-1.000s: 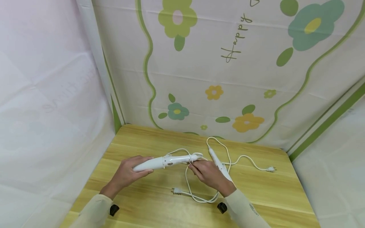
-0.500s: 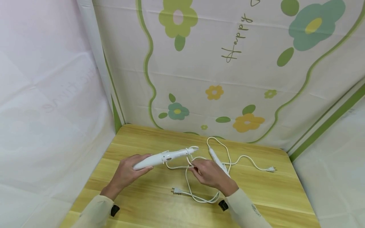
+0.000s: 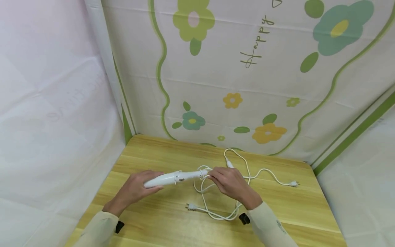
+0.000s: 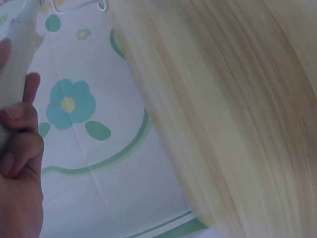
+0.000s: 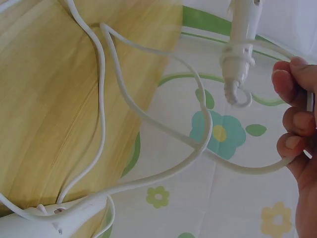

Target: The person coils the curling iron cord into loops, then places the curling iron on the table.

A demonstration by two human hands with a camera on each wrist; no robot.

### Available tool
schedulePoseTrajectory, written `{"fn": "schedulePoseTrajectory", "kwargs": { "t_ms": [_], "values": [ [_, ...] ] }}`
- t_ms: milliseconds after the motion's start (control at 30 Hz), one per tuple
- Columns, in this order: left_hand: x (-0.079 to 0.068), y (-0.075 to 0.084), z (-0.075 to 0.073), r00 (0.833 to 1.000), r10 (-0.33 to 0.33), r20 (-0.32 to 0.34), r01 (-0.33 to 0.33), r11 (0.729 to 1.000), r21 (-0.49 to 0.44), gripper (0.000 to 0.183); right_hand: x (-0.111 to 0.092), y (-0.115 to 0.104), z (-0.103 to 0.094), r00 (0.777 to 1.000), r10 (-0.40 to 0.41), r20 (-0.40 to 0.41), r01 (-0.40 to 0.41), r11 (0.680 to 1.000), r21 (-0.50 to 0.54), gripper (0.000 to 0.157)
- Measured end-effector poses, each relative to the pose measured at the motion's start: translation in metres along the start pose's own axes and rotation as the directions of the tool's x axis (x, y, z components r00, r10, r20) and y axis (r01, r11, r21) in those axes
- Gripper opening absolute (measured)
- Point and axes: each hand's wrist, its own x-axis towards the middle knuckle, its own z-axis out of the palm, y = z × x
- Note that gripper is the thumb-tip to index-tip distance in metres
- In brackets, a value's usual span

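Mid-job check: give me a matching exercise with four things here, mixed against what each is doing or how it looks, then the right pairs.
Things
1. left hand
2. tabletop
3. right hand
4. unheld white appliance

Matches
A. holds a white cord
B. mostly hidden behind an arm and hand in the head view
C. grips the thick end of the raised white appliance
D. yellowish with wood grain

Pairs: 1-C, 2-D, 3-A, 4-B
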Motion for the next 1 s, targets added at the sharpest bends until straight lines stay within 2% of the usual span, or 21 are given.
{"fn": "schedulePoseTrajectory", "kwargs": {
  "t_ms": [167, 233, 333, 400, 500, 633, 733, 867, 967, 1000],
  "values": [
    [-0.002, -0.001, -0.003, 0.992, 0.094, 0.089, -0.086, 0.993, -0.086, 0.046, 0.001, 0.003, -0.001, 1.000, -0.002, 0.005, 0.002, 1.000, 0.031, 0.013],
    [-0.002, 0.000, -0.004, 0.987, 0.101, 0.124, -0.084, 0.988, -0.132, 0.046, 0.000, 0.003, -0.001, 1.000, -0.003, 0.020, 0.002, 0.999, 0.046, 0.009],
    [-0.002, 0.002, -0.006, 0.983, 0.084, 0.160, -0.053, 0.980, -0.193, 0.045, -0.002, 0.005, 0.000, 0.999, -0.011, 0.034, 0.008, 0.997, 0.073, 0.016],
    [-0.003, 0.002, -0.006, 0.983, 0.065, 0.171, -0.023, 0.972, -0.236, 0.045, -0.004, 0.006, 0.001, 0.999, -0.016, 0.042, 0.012, 0.995, 0.096, 0.022],
    [-0.004, 0.004, -0.007, 0.984, 0.014, 0.179, 0.045, 0.947, -0.318, 0.045, -0.008, 0.006, 0.004, 0.999, -0.009, 0.046, 0.003, 0.991, 0.134, 0.023],
    [-0.005, 0.005, -0.006, 0.977, -0.093, 0.192, 0.164, 0.902, -0.400, 0.045, -0.012, 0.004, 0.008, 0.996, 0.052, 0.076, -0.067, 0.975, 0.211, 0.021],
    [-0.004, 0.006, -0.005, 0.969, -0.156, 0.194, 0.226, 0.876, -0.427, 0.044, -0.014, -0.002, 0.010, 0.988, 0.112, 0.108, -0.136, 0.958, 0.251, 0.025],
    [-0.003, 0.007, 0.000, 0.968, -0.191, 0.161, 0.245, 0.856, -0.455, 0.044, -0.016, -0.009, 0.016, 0.980, 0.167, 0.105, -0.189, 0.948, 0.255, 0.022],
    [-0.003, 0.007, 0.004, 0.960, -0.247, 0.129, 0.278, 0.845, -0.457, 0.044, -0.017, -0.013, 0.023, 0.981, 0.176, 0.085, -0.192, 0.954, 0.229, 0.035],
    [-0.003, 0.008, 0.005, 0.955, -0.271, 0.120, 0.296, 0.841, -0.453, 0.044, -0.017, -0.014, 0.024, 0.980, 0.180, 0.085, -0.194, 0.956, 0.218, 0.030]
  ]
}}
